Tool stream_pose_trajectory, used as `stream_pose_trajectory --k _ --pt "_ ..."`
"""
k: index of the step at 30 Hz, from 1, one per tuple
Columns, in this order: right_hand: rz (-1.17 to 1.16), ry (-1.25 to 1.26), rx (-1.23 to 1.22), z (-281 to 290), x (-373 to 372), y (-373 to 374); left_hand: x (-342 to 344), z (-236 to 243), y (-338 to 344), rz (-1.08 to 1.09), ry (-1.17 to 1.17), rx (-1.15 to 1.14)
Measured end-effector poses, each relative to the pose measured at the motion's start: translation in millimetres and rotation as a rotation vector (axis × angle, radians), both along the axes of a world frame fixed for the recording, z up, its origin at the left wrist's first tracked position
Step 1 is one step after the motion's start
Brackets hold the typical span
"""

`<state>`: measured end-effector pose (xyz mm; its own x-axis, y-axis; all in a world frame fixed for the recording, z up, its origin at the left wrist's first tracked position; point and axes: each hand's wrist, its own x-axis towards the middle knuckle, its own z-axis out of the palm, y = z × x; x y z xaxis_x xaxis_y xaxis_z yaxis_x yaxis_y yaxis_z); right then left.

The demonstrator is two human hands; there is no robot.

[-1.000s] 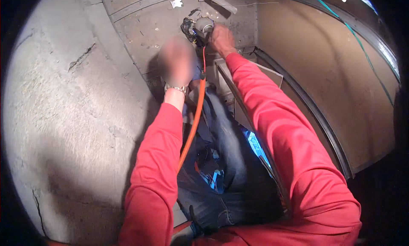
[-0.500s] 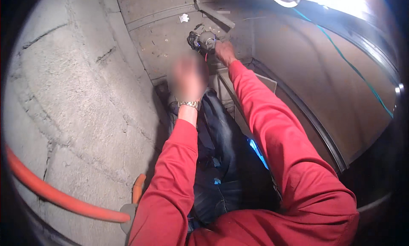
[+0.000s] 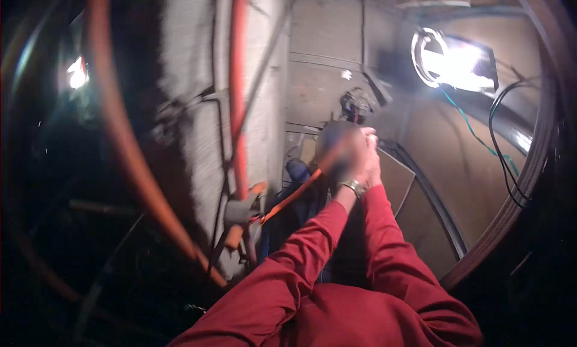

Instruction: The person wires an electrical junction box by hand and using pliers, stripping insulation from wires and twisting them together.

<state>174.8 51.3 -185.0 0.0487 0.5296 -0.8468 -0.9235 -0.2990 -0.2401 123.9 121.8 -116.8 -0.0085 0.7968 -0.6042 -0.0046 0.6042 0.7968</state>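
Our orange tube (image 3: 293, 195) runs from a grey box (image 3: 240, 211) near the pale wall (image 3: 264, 124)'s lower edge toward our left hand (image 3: 353, 162) and right hand (image 3: 373, 159); blur hides each grip, so we cannot tell what is pinched. Beyond, the bunched wires (image 3: 354, 105) look uncovered, seemingly unfinished.

We list, left: concrete edge (image 3: 273, 64) with upright red pipe (image 3: 238, 88), barring sideways reach; grey box (image 3: 241, 211) jutting below. Centre: thin orange tube (image 3: 293, 197), slanting across the gap from box to blurred left hand (image 3: 341, 152). Beyond both hands: wire bundle (image 3: 356, 103). Upper right: lit lamp (image 3: 460, 64), green cord (image 3: 472, 126), black cable (image 3: 493, 130). Passage we note: between right sleeve (image 3: 399, 251) and brown panel (image 3: 469, 173).
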Motion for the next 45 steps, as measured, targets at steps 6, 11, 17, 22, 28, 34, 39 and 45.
stream_pose_trajectory --k 6,11,17,22,28,34,39,45 --pt "0.055 -0.306 0.186 152.6 -54.2 73.7 -44.8 155.6 27.9 -0.127 0.144 0.357" --pt "0.252 -0.549 0.481 257.1 -66.4 137.5 -79.5 277.1 44.7 -0.163 0.231 0.778" --pt "0.644 -0.791 0.68 338.3 -107.2 223.2 -145.4 379.9 33.6 -0.104 0.282 1.052" --pt "0.675 -1.379 1.367 421.6 -222.0 208.5 -251.6 400.6 -17.7 -0.171 0.614 1.067" --pt "0.669 -1.66 1.556 448.9 -268.8 267.2 -329.9 418.0 -45.9 -0.048 1.107 0.592" --pt "0.717 -1.974 1.614 414.7 -286.4 348.5 -330.2 397.7 -60.9 -0.164 1.097 0.458" --pt "0.831 -1.69 1.646 436.8 -308.3 300.5 -338.7 376.0 -70.4 -0.037 0.965 0.507" --pt "0.871 -1.421 1.313 428.0 -277.5 207.2 -365.3 360.1 -32.4 -0.044 1.112 0.538"
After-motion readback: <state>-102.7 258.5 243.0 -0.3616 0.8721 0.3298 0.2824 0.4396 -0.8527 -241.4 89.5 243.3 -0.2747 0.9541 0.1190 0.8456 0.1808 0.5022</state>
